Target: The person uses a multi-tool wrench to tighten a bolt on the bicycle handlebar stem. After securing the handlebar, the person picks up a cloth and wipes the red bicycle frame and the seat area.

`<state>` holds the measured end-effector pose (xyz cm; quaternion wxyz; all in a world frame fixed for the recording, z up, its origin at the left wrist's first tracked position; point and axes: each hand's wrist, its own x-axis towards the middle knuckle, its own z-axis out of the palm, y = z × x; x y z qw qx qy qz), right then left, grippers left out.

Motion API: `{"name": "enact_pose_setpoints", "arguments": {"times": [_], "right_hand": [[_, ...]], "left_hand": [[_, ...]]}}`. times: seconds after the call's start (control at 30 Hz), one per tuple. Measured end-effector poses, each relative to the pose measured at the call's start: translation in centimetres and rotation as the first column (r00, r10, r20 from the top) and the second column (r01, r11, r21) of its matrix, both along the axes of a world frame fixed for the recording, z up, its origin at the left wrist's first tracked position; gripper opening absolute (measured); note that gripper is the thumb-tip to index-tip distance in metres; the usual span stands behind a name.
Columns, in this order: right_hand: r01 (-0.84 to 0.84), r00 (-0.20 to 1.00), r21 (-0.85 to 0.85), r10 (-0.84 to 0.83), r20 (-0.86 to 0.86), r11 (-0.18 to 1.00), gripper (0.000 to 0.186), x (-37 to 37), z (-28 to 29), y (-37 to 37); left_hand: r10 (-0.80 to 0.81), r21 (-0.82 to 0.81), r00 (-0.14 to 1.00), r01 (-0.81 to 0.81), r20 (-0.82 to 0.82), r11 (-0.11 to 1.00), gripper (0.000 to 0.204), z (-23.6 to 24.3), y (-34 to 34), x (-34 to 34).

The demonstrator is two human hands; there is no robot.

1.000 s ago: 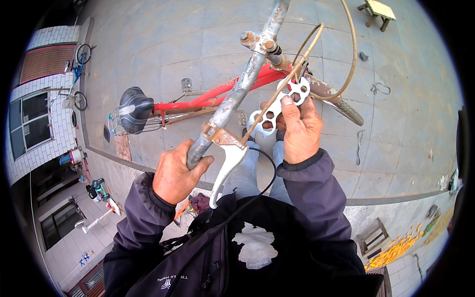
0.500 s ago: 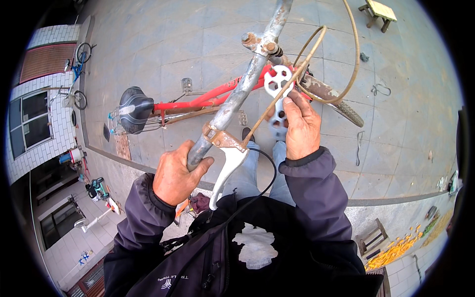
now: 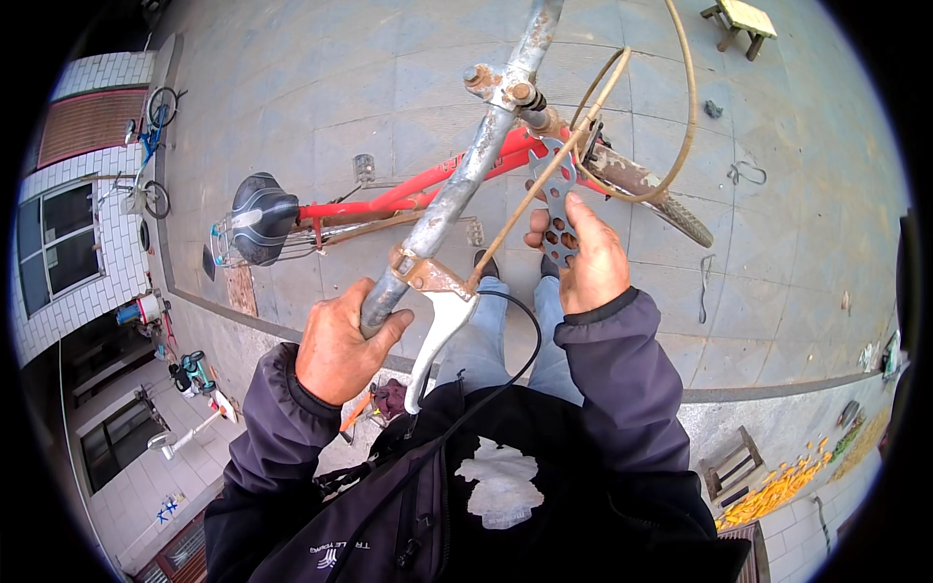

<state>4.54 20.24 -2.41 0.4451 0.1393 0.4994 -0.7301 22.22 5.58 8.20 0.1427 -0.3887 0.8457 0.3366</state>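
My left hand (image 3: 340, 340) is wrapped round the end of a worn, rusty metal handlebar (image 3: 468, 185), just behind the white brake lever (image 3: 447, 325). In my right hand (image 3: 595, 260) is a flat grey multi-hole wrench (image 3: 557, 192), pinched between thumb and fingers with its upper end rising past them. A tan brake cable (image 3: 530, 204) crosses in front of the wrench. Rusty bolts (image 3: 523, 93) show at the handlebar clamp. The bicycle's red frame (image 3: 418, 187) runs left to a dark saddle (image 3: 264, 216). The wrench appears apart from the bolts.
The front tyre (image 3: 685, 222) points right beyond my right hand. A small stool (image 3: 741, 21) stands far right, and a strap (image 3: 746, 175) lies on the paving. At left, another bicycle (image 3: 154, 146) leans by a tiled wall. Yellow corn (image 3: 777, 491) lies lower right.
My right hand has turned the wrench, whose face went from bright white to grey. The handlebar has shifted slightly left; my left hand keeps its grip.
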Motion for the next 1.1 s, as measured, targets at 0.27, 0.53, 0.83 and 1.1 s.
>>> {"name": "enact_pose_setpoints", "arguments": {"times": [0.27,0.53,0.83,1.1], "right_hand": [[0.052,0.994,-0.164,-0.066,-0.081,0.985,0.026,0.4,-1.3,0.0],[0.219,0.917,-0.033,-0.217,-0.334,0.975,0.017,1.1,0.7,-2.5],[0.198,0.898,-0.057,-0.205,-0.389,0.979,0.035,2.4,0.6,-3.1],[0.197,0.857,0.003,-0.171,-0.486,0.980,0.041,1.8,0.4,-3.9]], "left_hand": [[0.010,0.007,1.000,-0.010,-0.003,1.000,0.027,0.2,0.1,-0.1],[-0.016,-0.018,0.999,0.016,-0.033,1.000,0.025,0.2,0.3,-0.1],[-0.008,-0.011,1.000,0.008,-0.001,1.000,0.027,0.1,0.1,0.0],[0.009,0.004,1.000,-0.009,-0.006,1.000,0.027,0.0,0.1,0.1]]}}
